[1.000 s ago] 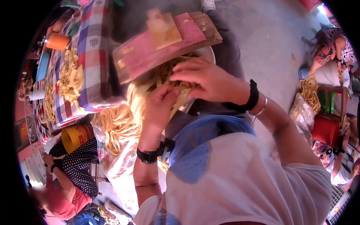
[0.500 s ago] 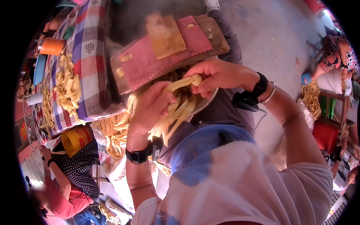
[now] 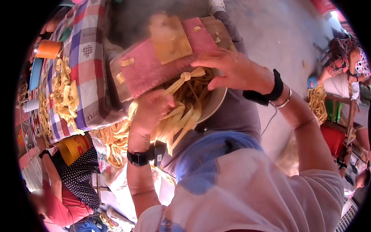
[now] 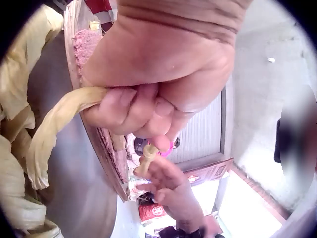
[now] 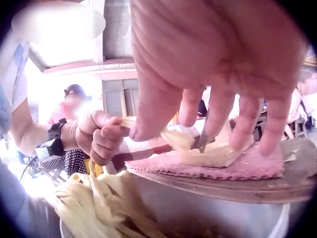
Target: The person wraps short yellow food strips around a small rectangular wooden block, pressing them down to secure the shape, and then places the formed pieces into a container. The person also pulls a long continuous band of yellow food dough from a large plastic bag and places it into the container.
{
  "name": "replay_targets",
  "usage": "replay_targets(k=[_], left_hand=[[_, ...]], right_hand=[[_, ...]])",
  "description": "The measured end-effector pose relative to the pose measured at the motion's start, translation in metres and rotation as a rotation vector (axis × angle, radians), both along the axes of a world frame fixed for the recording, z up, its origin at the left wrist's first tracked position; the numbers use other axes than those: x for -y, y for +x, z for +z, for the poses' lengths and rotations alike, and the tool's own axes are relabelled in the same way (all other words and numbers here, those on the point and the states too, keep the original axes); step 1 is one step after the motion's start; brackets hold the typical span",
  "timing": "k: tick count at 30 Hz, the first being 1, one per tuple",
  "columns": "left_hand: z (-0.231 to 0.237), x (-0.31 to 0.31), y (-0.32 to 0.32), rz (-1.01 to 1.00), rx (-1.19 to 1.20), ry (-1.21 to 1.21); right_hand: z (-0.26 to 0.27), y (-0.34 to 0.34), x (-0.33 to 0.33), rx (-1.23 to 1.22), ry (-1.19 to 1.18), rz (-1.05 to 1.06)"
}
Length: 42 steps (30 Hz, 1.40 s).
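A long, flat yellow strip point(image 3: 178, 84), looking like tofu skin, has a knot point(image 3: 188, 75) near its end. My left hand point(image 3: 147, 110) grips it with curled fingers; in the left wrist view its tail point(image 4: 62, 116) comes out of the fist and the knot point(image 4: 149, 152) shows past the fingertips. Beside the knot is my right hand point(image 3: 239, 71), fingers extended and spread, thumb apart. In the right wrist view a thin grey sliver point(image 5: 203, 140) shows between its fingers. Below both hands, a pale basin point(image 3: 221, 101) holds many loose strips point(image 3: 197, 110).
A wooden board point(image 3: 213, 26) with a pink cloth point(image 3: 141, 73) lies across the basin, bearing a stack of yellow sheets point(image 3: 170, 40). To the left, a checked tablecloth point(image 3: 91, 65) carries more yellow pieces point(image 3: 63, 94). Another person point(image 3: 69, 201) sits at lower left.
Both hands were close together over the strips; then the right hand pinched the strip's end at the knot. Now it has let go and spread its fingers, while the left keeps its grip.
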<state>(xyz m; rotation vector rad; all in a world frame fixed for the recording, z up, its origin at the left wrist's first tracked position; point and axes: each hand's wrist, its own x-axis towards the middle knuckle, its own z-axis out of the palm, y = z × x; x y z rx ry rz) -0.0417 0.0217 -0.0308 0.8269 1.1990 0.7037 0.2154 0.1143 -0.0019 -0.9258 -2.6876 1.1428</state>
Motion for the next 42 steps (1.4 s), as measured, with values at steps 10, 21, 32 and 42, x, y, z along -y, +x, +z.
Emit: replay_targets(k=[10,21,32,42], left_hand=[[0.016,-0.011,-0.001,-0.133,0.103,0.150],[0.001,-0.079,-0.009,0.162,-0.299,0.367],[-0.036,-0.127,-0.003,0.156,-0.540,0.596],[-0.033,-0.049,-0.016,0.384,-0.346,0.364]], right_hand=[[0.009,-0.025,0.011,-0.241,-0.115,0.041],[-0.033,-0.057,-0.030,-0.556,0.009,-0.420],[-0.044,-0.065,-0.059,-0.425,0.127,-0.511],[-0.034,-0.034,-0.011,-0.364,0.037,-0.307]])
